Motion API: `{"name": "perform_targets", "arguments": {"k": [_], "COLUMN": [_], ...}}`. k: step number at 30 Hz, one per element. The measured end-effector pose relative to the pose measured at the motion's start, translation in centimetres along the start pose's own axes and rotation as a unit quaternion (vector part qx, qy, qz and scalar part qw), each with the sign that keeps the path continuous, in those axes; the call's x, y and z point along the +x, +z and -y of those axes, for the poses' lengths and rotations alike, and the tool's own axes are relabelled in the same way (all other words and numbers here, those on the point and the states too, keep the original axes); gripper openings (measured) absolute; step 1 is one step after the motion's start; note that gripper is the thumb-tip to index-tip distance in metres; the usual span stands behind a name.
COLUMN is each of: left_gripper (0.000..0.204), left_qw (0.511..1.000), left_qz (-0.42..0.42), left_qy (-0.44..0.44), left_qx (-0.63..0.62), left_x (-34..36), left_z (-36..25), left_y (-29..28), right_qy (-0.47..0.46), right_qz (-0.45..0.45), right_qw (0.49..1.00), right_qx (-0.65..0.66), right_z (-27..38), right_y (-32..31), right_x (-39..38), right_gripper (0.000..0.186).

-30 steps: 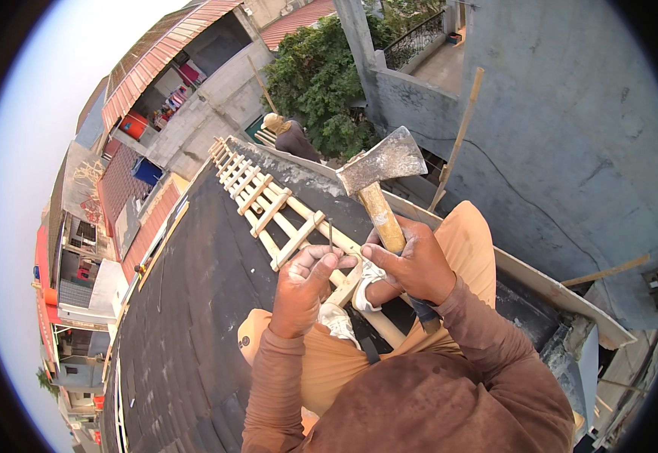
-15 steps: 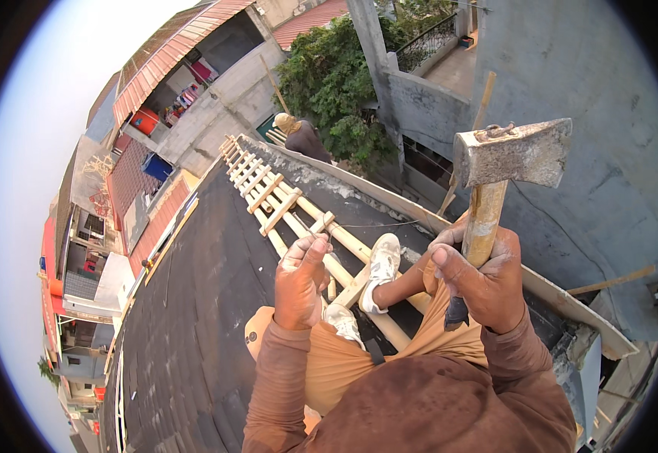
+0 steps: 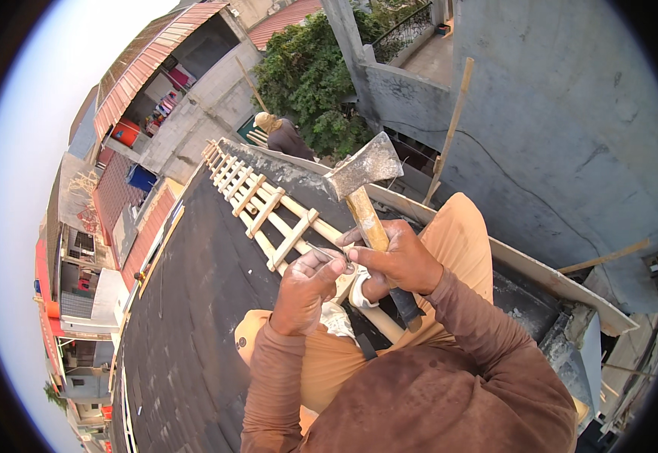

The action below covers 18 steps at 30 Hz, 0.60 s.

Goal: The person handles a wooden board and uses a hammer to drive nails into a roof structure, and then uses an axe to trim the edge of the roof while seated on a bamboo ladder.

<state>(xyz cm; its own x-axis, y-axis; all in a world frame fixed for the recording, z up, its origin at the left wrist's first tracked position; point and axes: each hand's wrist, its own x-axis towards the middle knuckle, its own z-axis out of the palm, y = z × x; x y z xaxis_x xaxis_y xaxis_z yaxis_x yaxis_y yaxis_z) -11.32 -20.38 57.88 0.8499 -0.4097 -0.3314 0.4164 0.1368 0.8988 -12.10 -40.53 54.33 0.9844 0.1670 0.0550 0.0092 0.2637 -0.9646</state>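
My right hand (image 3: 408,260) is closed around the wooden handle of a hatchet (image 3: 367,167), whose worn, whitish-stained head points up and away from me. The handle's dark lower end sticks out below the fist. My left hand (image 3: 302,294) is closed in a pinch on a thin wire, with its fingertips almost touching the right hand's. The wire itself barely shows between the fingers. Beneath both hands runs a ladder of pale wooden poles and rungs (image 3: 266,212), lying along the roof. My white shoes (image 3: 336,321) rest on it, partly hidden by the hands.
Dark sheeting covers the sloping roof (image 3: 193,302) to the left. A low parapet edge (image 3: 525,268) runs along the right, with a drop beyond it to a grey wall (image 3: 555,136). Another person (image 3: 285,137) is past the ladder's far end, near a leafy tree (image 3: 314,83).
My right hand has brought the hatchet left, close to my left hand; the hatchet now leans left. My right knee has come up into view beside the right forearm.
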Motion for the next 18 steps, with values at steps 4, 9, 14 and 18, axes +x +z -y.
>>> {"name": "perform_targets", "arguments": {"k": [4, 9, 14, 18], "left_gripper": [0.03, 0.034, 0.032, 0.026], "left_qw": [0.998, 0.991, 0.993, 0.994], "left_qz": [0.018, 0.045, 0.046, 0.041], "left_qy": [-0.019, -0.066, -0.068, -0.041], "left_qx": [0.061, 0.103, 0.087, 0.093], "left_x": [-0.1, -0.1, -0.3, -0.1], "left_z": [0.1, 0.0, 0.1, 0.5], "left_y": [-0.2, -0.5, -0.4, -0.2], "right_qy": [0.009, 0.031, 0.08, 0.101], "right_qz": [0.015, 0.064, 0.039, 0.034], "right_qw": [1.0, 0.996, 0.995, 0.993], "right_qx": [0.009, -0.054, -0.042, -0.051], "right_z": [0.0, 0.2, 1.0, 1.2], "right_y": [-0.4, -0.8, -0.5, -0.8], "right_x": [-0.1, 0.1, -0.2, -0.6], "right_gripper": [0.023, 0.019, 0.019, 0.015]}}
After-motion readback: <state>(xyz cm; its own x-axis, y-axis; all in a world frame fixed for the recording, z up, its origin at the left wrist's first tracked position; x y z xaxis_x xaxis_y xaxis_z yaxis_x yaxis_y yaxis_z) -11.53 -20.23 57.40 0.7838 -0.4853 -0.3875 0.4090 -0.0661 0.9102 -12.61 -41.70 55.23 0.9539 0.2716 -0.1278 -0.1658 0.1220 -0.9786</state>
